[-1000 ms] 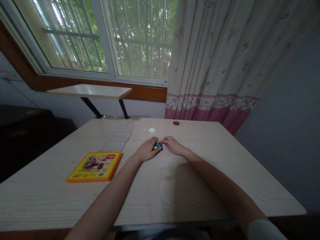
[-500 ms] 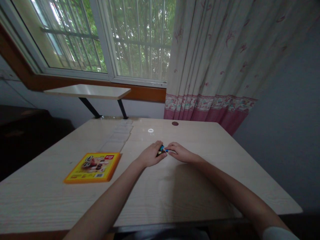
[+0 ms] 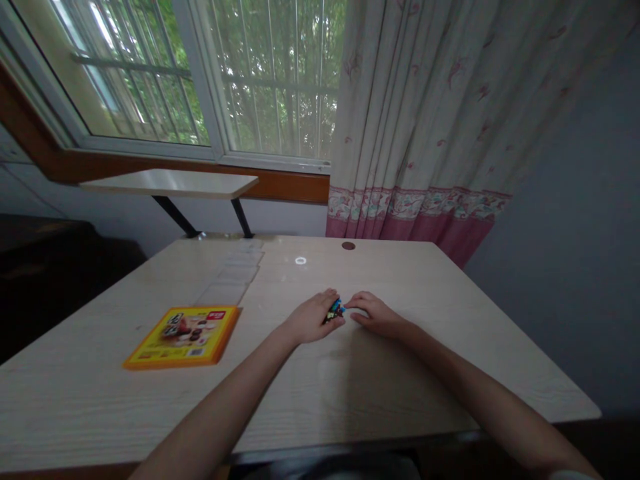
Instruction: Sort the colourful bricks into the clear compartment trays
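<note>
A small multicoloured object (image 3: 334, 311), with blue, dark and yellow-green patches, sits in my left hand (image 3: 313, 317). My left fingers curl over its far side and the thumb lies along its near side, so much of it is hidden; its exact kind cannot be made out. Just to the right is my right hand (image 3: 377, 315), its index fingertip close to the object's right end. The right thumb and index finger are apart, with nothing visible between them. Whether that fingertip touches the object is hard to tell.
A yellow-orange flat box (image 3: 183, 337) with a printed picture lies left on the pale wooden desk (image 3: 425, 393). Behind it run clear plastic sheets (image 3: 230, 275). A white ring (image 3: 301, 261) and a brown round disc (image 3: 349, 246) are farther back. A raised shelf (image 3: 175, 183) stands at the back left.
Both hands and the small object have shifted slightly right and nearer to me in the view. The right fingers have drawn a little away from the object, showing more of its right end.
</note>
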Available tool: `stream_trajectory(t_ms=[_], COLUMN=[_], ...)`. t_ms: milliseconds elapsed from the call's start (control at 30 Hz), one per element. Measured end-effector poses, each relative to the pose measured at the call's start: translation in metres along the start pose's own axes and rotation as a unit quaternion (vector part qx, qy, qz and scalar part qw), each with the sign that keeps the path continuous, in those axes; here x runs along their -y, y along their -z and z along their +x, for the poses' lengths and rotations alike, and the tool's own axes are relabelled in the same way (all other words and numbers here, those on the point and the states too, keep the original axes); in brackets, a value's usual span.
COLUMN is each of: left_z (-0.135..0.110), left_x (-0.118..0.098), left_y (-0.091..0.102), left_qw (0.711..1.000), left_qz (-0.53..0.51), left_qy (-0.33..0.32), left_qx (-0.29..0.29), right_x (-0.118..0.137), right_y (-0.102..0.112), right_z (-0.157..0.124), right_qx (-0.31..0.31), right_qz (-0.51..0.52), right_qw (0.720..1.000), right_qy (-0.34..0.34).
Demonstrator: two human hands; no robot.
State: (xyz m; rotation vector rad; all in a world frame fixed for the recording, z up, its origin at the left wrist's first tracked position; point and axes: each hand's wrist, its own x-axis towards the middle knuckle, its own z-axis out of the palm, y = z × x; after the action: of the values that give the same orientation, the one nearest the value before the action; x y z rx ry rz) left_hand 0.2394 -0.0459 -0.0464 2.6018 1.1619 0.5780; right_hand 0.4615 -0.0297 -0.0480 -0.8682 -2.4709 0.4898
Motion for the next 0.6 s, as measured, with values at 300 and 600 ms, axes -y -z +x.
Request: stream_trajectory(t_ms=[300,600], left_z=[0.0,0.001], left_x=[-0.011,-0.012], left_y=[0.0,0.009], left_qw=[1.0,0.997], left_qz=[-0.022,-0.08], left_qy=[-0.012,0.015], left_qx=[0.012,-0.001], right_x=[-0.008,-0.008], right_y=[0.002,-0.002], right_z=[-0.002,-0.001], right_qx=[-0.037,-0.042], right_qz=[-0.029,-0.044], right_qw=[0.999,0.998], right_qy=[-0.02,-0.025])
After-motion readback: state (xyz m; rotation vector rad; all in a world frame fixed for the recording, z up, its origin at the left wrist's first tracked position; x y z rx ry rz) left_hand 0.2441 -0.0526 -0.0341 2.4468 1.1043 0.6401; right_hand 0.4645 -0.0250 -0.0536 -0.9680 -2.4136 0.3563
